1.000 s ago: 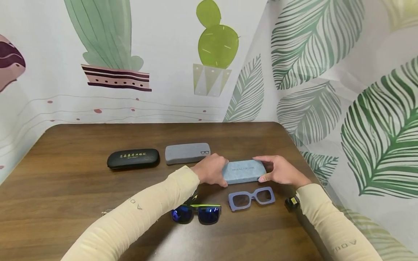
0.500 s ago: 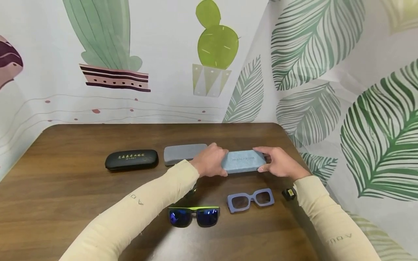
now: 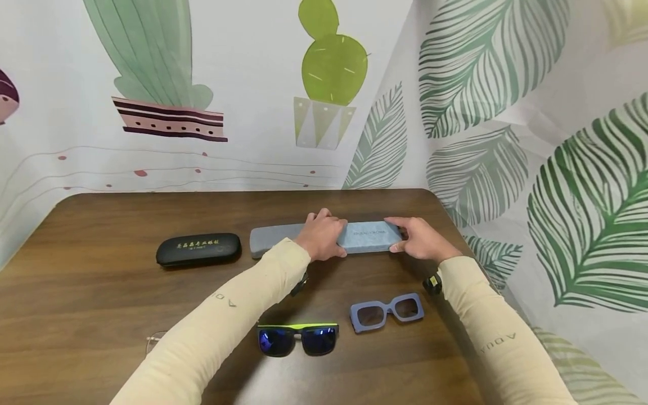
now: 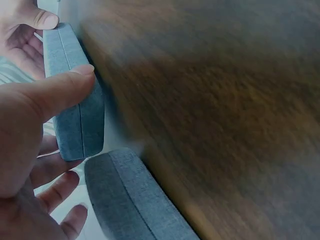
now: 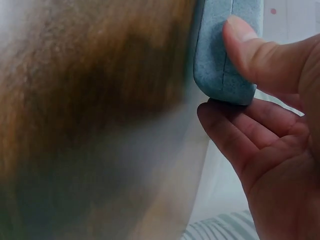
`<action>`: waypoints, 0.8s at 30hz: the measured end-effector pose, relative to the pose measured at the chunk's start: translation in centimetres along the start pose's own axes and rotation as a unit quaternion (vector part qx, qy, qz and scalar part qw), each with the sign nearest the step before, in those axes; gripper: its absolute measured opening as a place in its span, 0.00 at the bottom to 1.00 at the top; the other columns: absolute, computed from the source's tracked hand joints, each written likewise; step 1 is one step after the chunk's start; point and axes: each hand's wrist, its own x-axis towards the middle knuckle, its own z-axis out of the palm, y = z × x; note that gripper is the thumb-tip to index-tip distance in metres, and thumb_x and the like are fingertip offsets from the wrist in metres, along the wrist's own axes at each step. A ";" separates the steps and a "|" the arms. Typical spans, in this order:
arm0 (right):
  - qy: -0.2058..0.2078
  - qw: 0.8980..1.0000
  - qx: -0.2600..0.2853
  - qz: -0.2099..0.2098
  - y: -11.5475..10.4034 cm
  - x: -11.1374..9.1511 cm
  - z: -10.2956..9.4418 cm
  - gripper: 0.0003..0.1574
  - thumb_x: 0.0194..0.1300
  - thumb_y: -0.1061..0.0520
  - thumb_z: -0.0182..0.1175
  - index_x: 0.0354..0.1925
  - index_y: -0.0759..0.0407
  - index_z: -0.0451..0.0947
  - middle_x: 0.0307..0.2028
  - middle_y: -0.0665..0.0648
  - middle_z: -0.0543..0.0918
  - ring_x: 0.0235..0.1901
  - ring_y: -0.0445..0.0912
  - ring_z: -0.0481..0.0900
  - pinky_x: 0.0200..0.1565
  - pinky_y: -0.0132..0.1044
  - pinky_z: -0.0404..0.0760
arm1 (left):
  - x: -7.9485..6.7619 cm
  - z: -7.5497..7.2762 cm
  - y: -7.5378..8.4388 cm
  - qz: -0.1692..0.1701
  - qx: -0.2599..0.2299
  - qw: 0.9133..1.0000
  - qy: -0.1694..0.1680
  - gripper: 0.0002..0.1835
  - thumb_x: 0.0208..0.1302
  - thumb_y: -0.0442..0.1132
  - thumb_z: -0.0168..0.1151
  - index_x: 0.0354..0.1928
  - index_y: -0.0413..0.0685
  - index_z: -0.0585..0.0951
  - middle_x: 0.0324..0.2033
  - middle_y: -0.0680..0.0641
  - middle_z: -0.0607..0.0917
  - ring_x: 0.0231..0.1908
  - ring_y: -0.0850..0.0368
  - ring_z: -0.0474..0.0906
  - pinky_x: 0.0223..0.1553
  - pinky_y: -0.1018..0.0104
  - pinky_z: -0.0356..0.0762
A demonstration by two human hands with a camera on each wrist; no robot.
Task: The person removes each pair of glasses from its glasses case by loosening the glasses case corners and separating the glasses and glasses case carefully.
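Felt-blue and closed, the light blue glasses case (image 3: 368, 237) sits at the far side of the tabletop (image 3: 101, 292), held at both ends. The left hand (image 3: 324, 235) has its thumb on the near face and its fingers curled behind the left end; the right hand (image 3: 416, 238) pinches the right end the same way, thumb in front and fingers behind. In the left wrist view the case (image 4: 75, 100) lies just beside the end of the grey case (image 4: 130, 200), with only a narrow gap between them. From the head view, the grey case (image 3: 275, 239) and the black case (image 3: 198, 249) make a row along the back, and the blue one is in line with them, 3rd from the left.

Judging by this, the step in hand is setting the case into its place in that row. Whether its base is already fully down I cannot tell. The next move calls for a level settle onto the wood and then a clean release of both grips, without nudging the grey neighbour.

Nearer the person lie 2 pairs: the blue-framed glasses (image 3: 387, 310) and the dark sunglasses (image 3: 297, 339) with blue lenses.
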 end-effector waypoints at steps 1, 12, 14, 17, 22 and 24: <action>-0.002 1.000 -0.001 0.002 0.0 0.1 0.2 0.46 0.58 0.64 0.75 0.72 0.67 0.70 0.20 0.48 0.63 0.22 0.42 0.60 0.35 0.37 0.69 | 0.0 0.1 0.0 -0.002 0.002 1.000 0.000 0.39 0.63 0.58 0.73 0.71 0.49 0.74 0.66 0.50 0.83 0.68 0.48 0.67 0.64 0.47 0.66; 0.003 1.000 -0.016 -0.005 -0.2 1.2 0.9 0.47 0.58 0.62 0.76 0.73 0.66 0.70 0.34 0.64 0.85 0.32 0.49 0.75 0.43 0.45 0.77 | -0.6 -0.2 -1.7 -0.025 -0.054 0.998 0.001 0.37 0.66 0.59 0.71 0.72 0.52 0.75 0.71 0.51 0.78 0.76 0.45 0.59 0.69 0.41 0.61; 0.005 1.000 -0.024 -0.012 -0.1 1.2 0.9 0.49 0.57 0.60 0.77 0.73 0.67 0.69 0.50 0.70 0.87 0.43 0.54 0.82 0.53 0.51 0.80 | -1.2 -0.8 -2.5 -0.028 -0.072 0.997 0.009 0.35 0.67 0.59 0.69 0.72 0.52 0.76 0.72 0.51 0.78 0.77 0.44 0.58 0.70 0.40 0.60; 0.004 1.000 -0.026 -0.010 0.1 0.9 0.6 0.51 0.57 0.59 0.77 0.74 0.67 0.67 0.66 0.73 0.78 0.63 0.62 0.79 0.66 0.59 0.75 | -2.4 -2.0 -3.8 -0.031 -0.086 0.996 0.026 0.33 0.69 0.59 0.66 0.71 0.51 0.77 0.72 0.50 0.78 0.78 0.43 0.57 0.71 0.38 0.60; -0.005 1.000 -0.016 0.013 0.2 -0.1 -0.1 0.49 0.63 0.55 0.73 0.76 0.67 0.64 0.72 0.72 0.71 0.73 0.68 0.68 0.71 0.62 0.68 | -5.0 -4.1 -6.4 -0.039 -0.097 0.993 0.053 0.33 0.70 0.59 0.64 0.71 0.49 0.77 0.72 0.47 0.78 0.79 0.40 0.56 0.73 0.35 0.59; -0.009 1.000 -0.016 0.018 0.2 -0.5 -0.5 0.48 0.67 0.53 0.70 0.77 0.67 0.62 0.74 0.72 0.69 0.74 0.68 0.66 0.72 0.63 0.66 | -6.3 -4.7 -7.7 -0.040 -0.096 0.993 0.062 0.34 0.71 0.59 0.63 0.71 0.47 0.76 0.71 0.45 0.78 0.79 0.37 0.56 0.73 0.33 0.58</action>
